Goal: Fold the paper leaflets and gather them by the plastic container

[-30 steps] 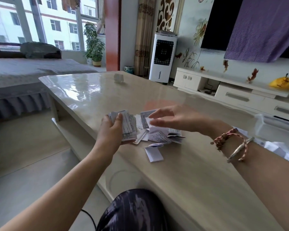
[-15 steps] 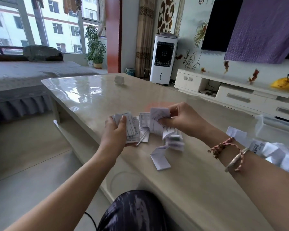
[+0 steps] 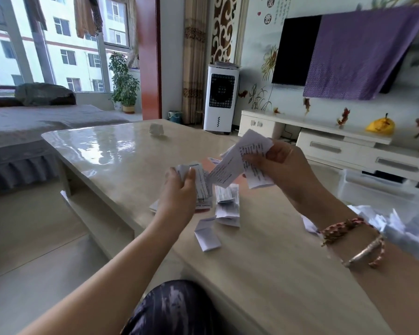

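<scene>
Partly hidden at lower centre, the person's dark patterned knee (image 3: 172, 308) is cut off by the bottom edge, and both forearms run out of the frame. At centre left, the left hand (image 3: 179, 192) grips a stack of folded leaflets (image 3: 202, 183), thumb laid across the front; the hand covers the lower part of the stack, and the print is too small to read. Just right of it, loose folded leaflets (image 3: 226, 206) lie on the table (image 3: 264, 267), one (image 3: 207, 234) apart from them, nearer the viewer. Above these, the right hand (image 3: 284, 171) holds a partly unfolded leaflet (image 3: 242, 160) raised off the surface, fingers curled round its right end; how many sheets it pinches cannot be told. Bracelets (image 3: 356, 240) circle the right wrist. At the right edge, a heap of unfolded leaflets (image 3: 402, 228) is blurred and partly hidden behind the arm, and the clear plastic container (image 3: 382, 189) behind it is cut off by the frame, its contents hard to make out.

The table is glossy beige, reflecting window light at its far left corner; a small white object (image 3: 156, 129), too small to identify, sits near the far edge. Upper left: a window (image 3: 58, 44), a bed (image 3: 46, 122), a potted plant (image 3: 124, 83). Upper centre: a white air cooler (image 3: 221, 97). Upper right: a wall television (image 3: 295, 49) partly draped by a purple cloth (image 3: 358, 54), above a white cabinet (image 3: 336, 141) carrying a yellow object (image 3: 380, 125).
</scene>
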### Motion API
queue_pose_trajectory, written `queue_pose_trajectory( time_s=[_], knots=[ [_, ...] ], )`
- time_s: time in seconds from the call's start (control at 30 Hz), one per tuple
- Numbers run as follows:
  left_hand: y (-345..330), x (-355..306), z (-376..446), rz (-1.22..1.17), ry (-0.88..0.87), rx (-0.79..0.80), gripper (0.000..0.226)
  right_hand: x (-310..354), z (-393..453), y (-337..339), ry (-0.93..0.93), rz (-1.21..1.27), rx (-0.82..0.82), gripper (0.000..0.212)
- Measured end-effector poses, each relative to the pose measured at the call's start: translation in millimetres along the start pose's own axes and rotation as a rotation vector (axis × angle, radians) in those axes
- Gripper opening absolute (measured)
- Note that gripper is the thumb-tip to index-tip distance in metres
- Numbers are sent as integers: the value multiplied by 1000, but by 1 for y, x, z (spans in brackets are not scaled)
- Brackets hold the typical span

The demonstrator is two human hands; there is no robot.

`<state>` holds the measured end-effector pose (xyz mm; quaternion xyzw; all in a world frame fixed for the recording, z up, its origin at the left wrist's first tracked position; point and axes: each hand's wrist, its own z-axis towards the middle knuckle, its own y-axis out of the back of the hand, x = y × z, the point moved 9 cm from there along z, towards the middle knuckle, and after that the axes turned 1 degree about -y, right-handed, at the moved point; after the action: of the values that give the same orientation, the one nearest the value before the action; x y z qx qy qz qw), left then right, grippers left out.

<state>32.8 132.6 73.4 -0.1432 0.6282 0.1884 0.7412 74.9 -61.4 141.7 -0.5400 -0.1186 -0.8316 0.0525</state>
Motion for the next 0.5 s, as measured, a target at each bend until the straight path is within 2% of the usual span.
queue_pose_trajectory(
  time_s=[0.13,0.27,0.4,0.5],
  knots=[
    [-26,-12,-11,-94,30,67,18,13,-24,11,50,-48,71,18],
    [-52,-5,-23,-160,93,146,27,16,-49,23,79,-4,164,10],
    [-77,-3,-36,-172,109,197,25,17,-67,50,103,88,115,7],
    [-97,-2,-47,-196,144,249,24,15,-76,69,103,147,97,12]
  ],
)
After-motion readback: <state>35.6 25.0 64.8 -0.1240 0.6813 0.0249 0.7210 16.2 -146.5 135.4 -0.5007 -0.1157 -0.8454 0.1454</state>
